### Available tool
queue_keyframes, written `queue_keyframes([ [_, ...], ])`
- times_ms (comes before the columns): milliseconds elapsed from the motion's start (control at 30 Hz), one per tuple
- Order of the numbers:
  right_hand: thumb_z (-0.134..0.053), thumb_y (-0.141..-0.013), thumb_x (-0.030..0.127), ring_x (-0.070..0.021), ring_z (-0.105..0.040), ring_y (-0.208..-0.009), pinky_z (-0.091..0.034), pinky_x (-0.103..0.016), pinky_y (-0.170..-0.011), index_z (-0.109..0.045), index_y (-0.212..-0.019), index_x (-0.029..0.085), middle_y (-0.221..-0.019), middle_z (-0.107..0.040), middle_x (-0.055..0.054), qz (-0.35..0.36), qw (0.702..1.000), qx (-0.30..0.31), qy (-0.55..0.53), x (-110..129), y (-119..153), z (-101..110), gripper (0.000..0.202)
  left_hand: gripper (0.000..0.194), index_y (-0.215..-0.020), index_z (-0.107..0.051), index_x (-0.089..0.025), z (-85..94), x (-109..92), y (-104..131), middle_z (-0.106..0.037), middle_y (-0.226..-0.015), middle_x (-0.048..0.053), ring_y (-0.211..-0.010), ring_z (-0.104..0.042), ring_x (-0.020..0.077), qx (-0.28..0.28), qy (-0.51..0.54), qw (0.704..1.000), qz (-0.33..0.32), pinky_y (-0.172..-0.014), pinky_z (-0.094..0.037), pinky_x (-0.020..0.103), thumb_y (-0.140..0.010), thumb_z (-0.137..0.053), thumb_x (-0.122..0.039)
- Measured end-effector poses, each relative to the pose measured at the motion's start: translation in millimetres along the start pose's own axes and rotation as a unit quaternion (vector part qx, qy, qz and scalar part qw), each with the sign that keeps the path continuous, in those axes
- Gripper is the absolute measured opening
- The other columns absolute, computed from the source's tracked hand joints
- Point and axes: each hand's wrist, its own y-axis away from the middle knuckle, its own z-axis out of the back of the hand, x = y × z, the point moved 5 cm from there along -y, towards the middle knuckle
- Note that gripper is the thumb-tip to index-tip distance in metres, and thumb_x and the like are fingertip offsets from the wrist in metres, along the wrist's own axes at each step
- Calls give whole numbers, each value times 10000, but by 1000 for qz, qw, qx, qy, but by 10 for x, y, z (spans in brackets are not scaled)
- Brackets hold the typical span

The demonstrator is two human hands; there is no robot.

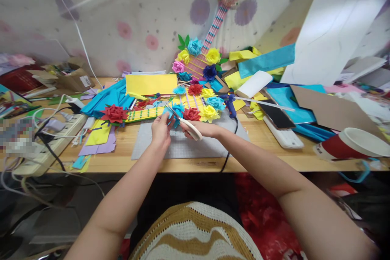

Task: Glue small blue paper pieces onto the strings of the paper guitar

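Note:
Fingers of my left hand [161, 130] pinch a small piece of blue paper [167, 111] above the grey cutting mat [152, 142]. My right hand [195, 127] grips scissors [194, 130] with white handles, their blades pointing up and left beside the blue paper. Just behind both hands lies a yellow guitar-shaped craft [146, 114] with red, blue and yellow paper flowers. A red paper flower [115, 113] sits at its left end. The blue flower near the scissors is partly hidden by them.
A blue glue gun [231, 107] lies right of the mat. A pink flowered guitar craft [216, 24] leans behind. Farther right are a black phone [276, 113] and a paper cup [350, 144]. A power strip [51, 142] with cables and a yellow sheet [151, 84] are at left.

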Motion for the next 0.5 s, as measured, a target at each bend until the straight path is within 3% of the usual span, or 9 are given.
queue_keyframes([
  [267,-445,-788,642,-71,-402,-511,-343,-206,-456,-398,-714,188,-600,-436,34,6,1000,7,11,-24,87,32,463,163,-667,-512,-152,-77,53,56,-590,-627,-33,-586,-578,90,12,-23,1000,-13,-602,-475,230,-609,-664,-163],
  [500,-348,-797,686,-64,-362,-463,-311,-212,-434,-376,-623,183,-528,-418,31,28,999,-5,36,14,175,55,533,222,-678,-518,-157,-149,133,110,-607,-630,-34,-576,-573,90,32,-12,999,-18,-548,-445,207,-561,-702,-200],
])
